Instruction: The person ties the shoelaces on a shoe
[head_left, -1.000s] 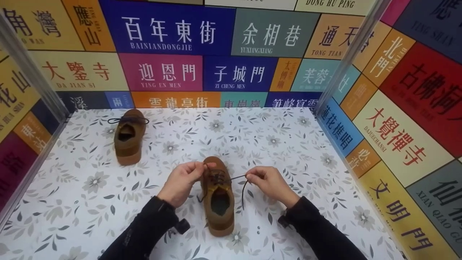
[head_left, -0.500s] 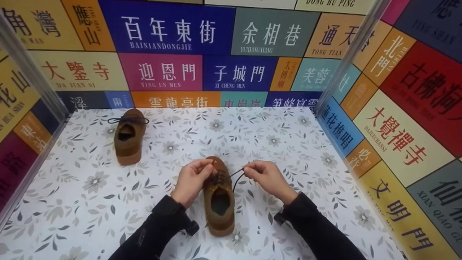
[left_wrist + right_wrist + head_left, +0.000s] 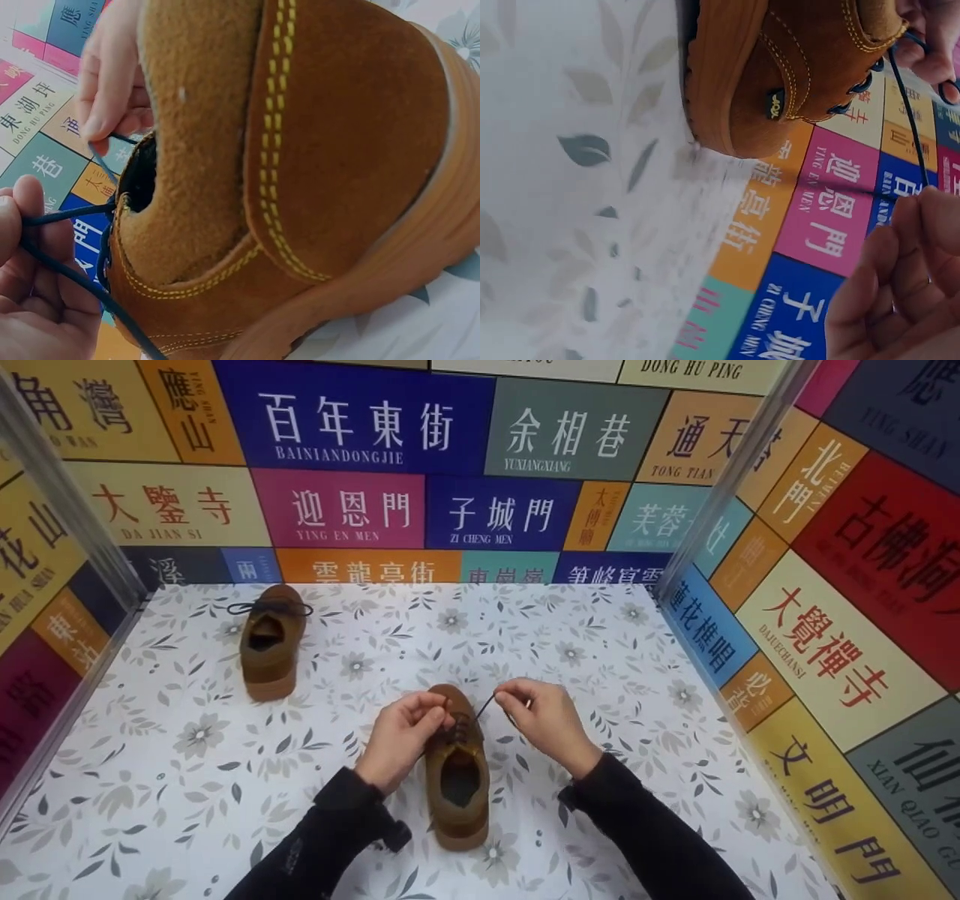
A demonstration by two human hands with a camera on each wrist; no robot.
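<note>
Lettered, multicoloured panels [image 3: 465,442] are seen behind a floral tabletop [image 3: 150,795], on which a brown shoe [image 3: 456,757] is set upright, toe pointed away. One lace strand [image 3: 71,215] is pinched between thumb and fingers by the left grip [image 3: 401,735], close over the shoe; the other strand [image 3: 486,707] is pinched by the right grip [image 3: 551,724], just beside it. Even tension would best be put on both strands, with pulls made gently so that the sole is not lifted. At far left, a bow-tied shoe [image 3: 274,656] is placed.
</note>
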